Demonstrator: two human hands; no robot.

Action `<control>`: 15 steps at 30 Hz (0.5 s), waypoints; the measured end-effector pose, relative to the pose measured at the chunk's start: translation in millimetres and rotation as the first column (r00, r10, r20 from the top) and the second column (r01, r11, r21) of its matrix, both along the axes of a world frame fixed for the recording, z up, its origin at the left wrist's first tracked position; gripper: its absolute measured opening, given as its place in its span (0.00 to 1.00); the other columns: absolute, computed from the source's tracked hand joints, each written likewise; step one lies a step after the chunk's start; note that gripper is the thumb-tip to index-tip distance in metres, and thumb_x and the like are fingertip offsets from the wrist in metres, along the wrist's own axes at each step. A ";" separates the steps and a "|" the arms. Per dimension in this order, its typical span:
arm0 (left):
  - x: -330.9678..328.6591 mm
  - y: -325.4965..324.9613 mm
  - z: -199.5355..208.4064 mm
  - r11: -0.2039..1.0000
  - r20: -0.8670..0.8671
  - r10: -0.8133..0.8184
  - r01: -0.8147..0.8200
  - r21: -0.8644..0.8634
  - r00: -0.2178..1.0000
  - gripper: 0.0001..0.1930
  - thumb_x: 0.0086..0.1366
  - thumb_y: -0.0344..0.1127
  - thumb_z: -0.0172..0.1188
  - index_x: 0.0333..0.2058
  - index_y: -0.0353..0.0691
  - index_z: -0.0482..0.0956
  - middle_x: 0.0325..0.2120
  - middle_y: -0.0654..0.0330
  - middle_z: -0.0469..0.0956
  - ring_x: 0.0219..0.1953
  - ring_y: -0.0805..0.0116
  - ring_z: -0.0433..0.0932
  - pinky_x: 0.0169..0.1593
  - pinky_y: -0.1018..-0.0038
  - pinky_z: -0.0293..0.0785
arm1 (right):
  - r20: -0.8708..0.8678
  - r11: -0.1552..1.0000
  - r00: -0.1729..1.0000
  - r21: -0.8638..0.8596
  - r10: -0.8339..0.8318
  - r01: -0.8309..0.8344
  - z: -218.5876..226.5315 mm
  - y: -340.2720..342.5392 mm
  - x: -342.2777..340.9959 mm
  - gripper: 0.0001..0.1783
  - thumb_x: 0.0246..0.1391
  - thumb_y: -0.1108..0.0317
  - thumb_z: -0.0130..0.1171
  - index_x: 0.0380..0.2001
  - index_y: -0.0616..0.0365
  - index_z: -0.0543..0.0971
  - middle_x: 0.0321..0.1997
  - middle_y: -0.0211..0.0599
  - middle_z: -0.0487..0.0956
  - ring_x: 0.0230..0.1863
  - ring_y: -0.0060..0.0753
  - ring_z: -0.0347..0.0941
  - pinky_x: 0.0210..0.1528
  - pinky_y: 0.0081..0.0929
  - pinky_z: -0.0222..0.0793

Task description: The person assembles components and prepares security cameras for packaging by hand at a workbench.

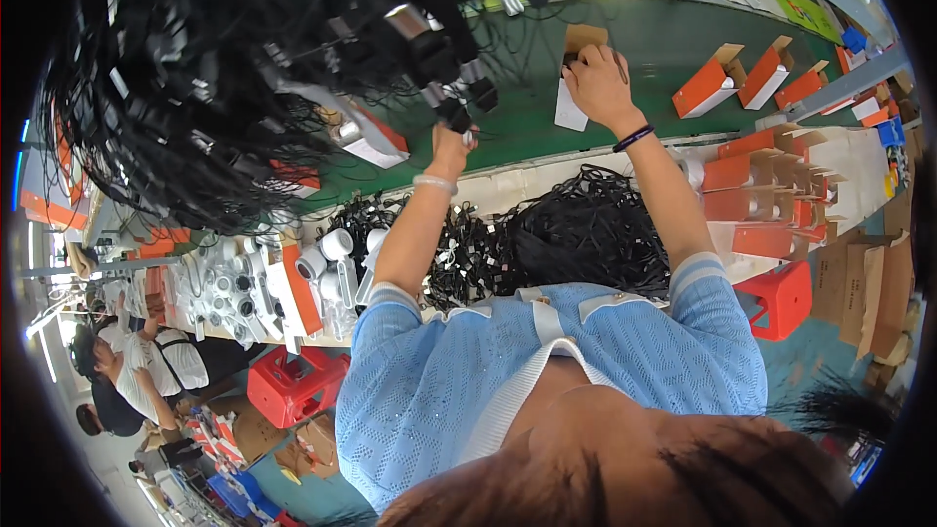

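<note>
A large mass of black cords (224, 78) with silvery and black plug ends hangs at the upper left, close in front of the camera. Beneath its lower right end my left hand (452, 151) is closed, with fingers curled by a black plug end; what they grip is partly hidden. My right hand (599, 86) reaches over the mouth of a small open carton (570, 113) with white side and raised brown flap. Its fingers are bent down into the opening, where something dark shows. The carton stands on the green work surface (517, 127).
Open orange-and-white cartons (708, 88) stand at right, with more (761, 205) nearer me. A heap of black cords (571, 234) lies before my body. White round-headed devices (337, 259) sit at left. Red stools (781, 301) flank me; people (161, 371) are at far left.
</note>
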State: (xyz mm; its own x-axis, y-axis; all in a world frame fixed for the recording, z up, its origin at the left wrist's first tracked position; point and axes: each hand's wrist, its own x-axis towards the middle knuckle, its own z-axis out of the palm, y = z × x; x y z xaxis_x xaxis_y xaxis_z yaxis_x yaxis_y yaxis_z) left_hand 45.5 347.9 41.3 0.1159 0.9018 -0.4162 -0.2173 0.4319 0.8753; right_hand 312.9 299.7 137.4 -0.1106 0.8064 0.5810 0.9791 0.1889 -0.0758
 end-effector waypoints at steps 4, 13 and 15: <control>-16.6 15.5 45.7 1.000 0.165 -0.009 0.008 0.006 0.986 0.16 0.61 0.44 0.54 0.41 0.38 0.70 0.31 0.60 0.74 0.25 0.70 0.73 0.21 0.74 0.63 | 0.015 1.000 1.000 -0.010 -0.013 0.014 0.4 -6.3 10.6 0.14 0.44 0.57 0.56 0.30 0.55 0.76 0.29 0.35 0.77 0.40 0.37 0.70 0.55 0.43 0.57; -161.3 25.5 121.9 0.799 -0.187 -0.101 0.191 0.570 0.977 0.16 0.63 0.41 0.49 0.46 0.39 0.69 0.39 0.56 0.76 0.39 0.63 0.76 0.35 0.73 0.75 | 0.218 0.970 0.974 -0.219 -0.060 0.108 1.9 -1.5 18.8 0.17 0.39 0.50 0.64 0.27 0.51 0.81 0.32 0.33 0.75 0.40 0.38 0.71 0.46 0.39 0.60; -203.7 70.2 82.2 0.826 0.438 -0.048 -0.211 0.523 0.897 0.16 0.63 0.44 0.50 0.47 0.45 0.72 0.34 0.61 0.76 0.30 0.68 0.76 0.30 0.68 0.70 | 0.285 0.996 0.956 -0.068 0.074 -0.057 -17.8 8.6 35.7 0.16 0.39 0.51 0.64 0.27 0.50 0.81 0.29 0.35 0.76 0.37 0.38 0.72 0.46 0.39 0.60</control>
